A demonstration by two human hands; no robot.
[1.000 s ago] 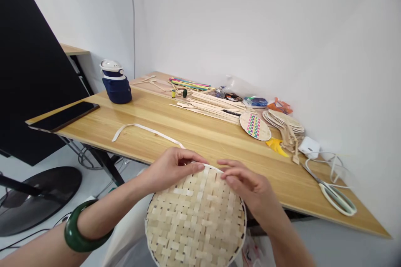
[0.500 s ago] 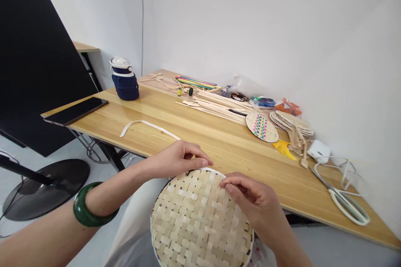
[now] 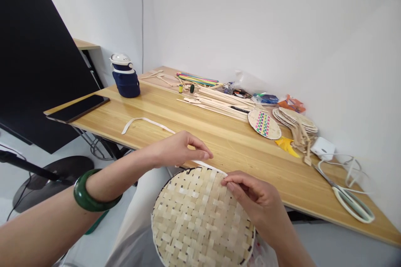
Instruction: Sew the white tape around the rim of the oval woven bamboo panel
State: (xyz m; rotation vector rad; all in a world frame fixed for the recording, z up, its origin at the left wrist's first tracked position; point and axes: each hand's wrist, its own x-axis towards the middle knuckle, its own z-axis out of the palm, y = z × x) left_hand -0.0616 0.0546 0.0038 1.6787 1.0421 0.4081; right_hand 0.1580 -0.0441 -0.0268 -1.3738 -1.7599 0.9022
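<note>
Head view: right hand (image 3: 258,200) pinches flat white strip (image 3: 156,123) onto round beige woven panel (image 3: 200,221); left hand (image 3: 180,148) curled, grip unclear. Right side looks edged, upper-left unfinished; loose tail near desk (image 3: 194,123) front edge.

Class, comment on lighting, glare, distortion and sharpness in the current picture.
In the head view, light is bright and soft; that view also shows glossy highlights on the green bangle, the black panel slanting, probably wide-angle distortion, and the woven disc reasonably sharp.
</note>
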